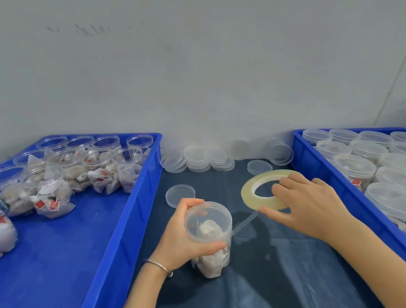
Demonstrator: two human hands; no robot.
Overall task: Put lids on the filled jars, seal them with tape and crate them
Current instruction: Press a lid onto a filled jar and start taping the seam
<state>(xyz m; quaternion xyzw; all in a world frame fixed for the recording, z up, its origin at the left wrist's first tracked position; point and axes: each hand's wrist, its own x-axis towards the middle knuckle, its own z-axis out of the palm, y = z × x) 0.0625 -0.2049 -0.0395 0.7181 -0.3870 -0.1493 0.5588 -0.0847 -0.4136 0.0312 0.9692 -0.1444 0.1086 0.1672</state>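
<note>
Dark tabletop | left crate: unlidded jars | right crate: lidded jars

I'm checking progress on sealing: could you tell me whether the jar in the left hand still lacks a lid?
No, the jar gripped by the left hand already wears a clear lid.

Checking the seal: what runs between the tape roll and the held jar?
In the head view, a clear strip of tape stretches from the tape roll to the jar.
</note>
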